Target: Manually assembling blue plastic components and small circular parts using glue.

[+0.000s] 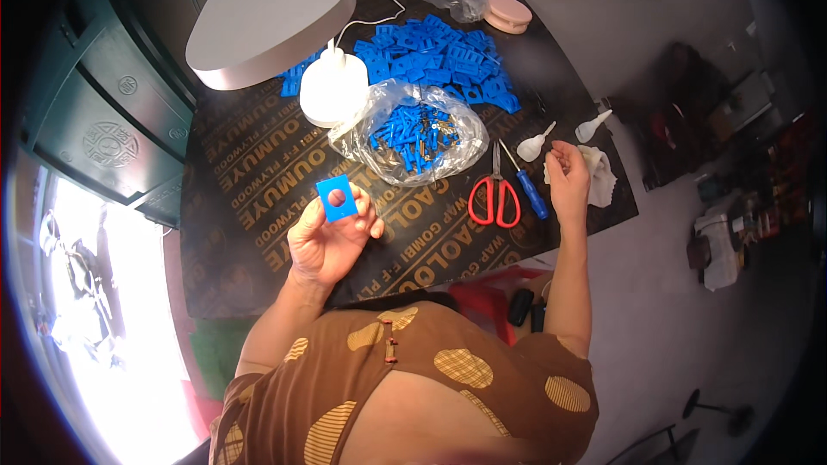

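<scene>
Raised over the near left part of the table, my left hand (327, 237) pinches a small blue rectangular plate (345, 210) between thumb and fingers. The plate is tilted up, and a round hole goes through its middle. At the table's right side, my right hand (570, 174) has its fingers loosely bent, and I see nothing in them. It hovers over or beside a crumpled white cloth (601, 179), partly covering it; I cannot tell whether they touch. Close by lie a white squeeze bulb with a thin nozzle (531, 149) and a second bulb (587, 131).
A clear plastic bag (413, 174) of blue and metal parts sits mid-table. Behind it spreads a heap of blue plates (431, 52). A white lamp (276, 13) overhangs the far left. Red-handled scissors (494, 200) and a blue screwdriver (532, 194) lie right; a pink round container (508, 14) stands far back.
</scene>
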`<state>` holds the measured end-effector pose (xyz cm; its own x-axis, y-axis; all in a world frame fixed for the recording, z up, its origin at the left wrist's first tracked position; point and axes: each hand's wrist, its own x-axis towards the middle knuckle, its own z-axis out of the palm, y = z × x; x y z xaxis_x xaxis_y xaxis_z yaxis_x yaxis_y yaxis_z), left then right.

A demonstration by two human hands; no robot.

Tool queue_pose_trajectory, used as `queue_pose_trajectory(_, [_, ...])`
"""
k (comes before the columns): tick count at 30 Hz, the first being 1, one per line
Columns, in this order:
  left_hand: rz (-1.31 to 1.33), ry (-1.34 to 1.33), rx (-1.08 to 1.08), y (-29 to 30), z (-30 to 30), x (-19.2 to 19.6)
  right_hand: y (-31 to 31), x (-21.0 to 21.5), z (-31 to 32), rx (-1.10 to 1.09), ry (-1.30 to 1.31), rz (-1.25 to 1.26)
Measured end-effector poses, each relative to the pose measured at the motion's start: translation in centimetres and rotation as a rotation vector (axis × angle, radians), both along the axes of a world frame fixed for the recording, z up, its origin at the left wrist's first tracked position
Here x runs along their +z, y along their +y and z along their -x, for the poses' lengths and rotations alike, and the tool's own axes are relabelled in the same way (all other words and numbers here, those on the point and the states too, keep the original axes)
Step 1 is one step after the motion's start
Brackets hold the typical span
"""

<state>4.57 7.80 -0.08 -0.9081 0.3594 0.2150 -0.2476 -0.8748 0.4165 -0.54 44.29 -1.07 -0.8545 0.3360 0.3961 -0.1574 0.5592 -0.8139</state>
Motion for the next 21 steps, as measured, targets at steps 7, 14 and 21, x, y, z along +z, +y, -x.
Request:
queue_pose_trajectory(7, [-0.006,-0.001,-0.008,0.1,0.1,0.0,-0.1,0.0,1.4,0.089,-0.024,-0.169])
queue_pose_trajectory(14, [-0.044,0.032,-0.037,-0.2,0.0,0.1,0.2,-0.5,2.7,0.101,-0.051,-0.311])
queue_pose_trajectory(21, [-0.025,0.008,-0.009,-0.1,-0.4,1.2,-6.3,4.5,-0.7,0.359,-0.106,0.134])
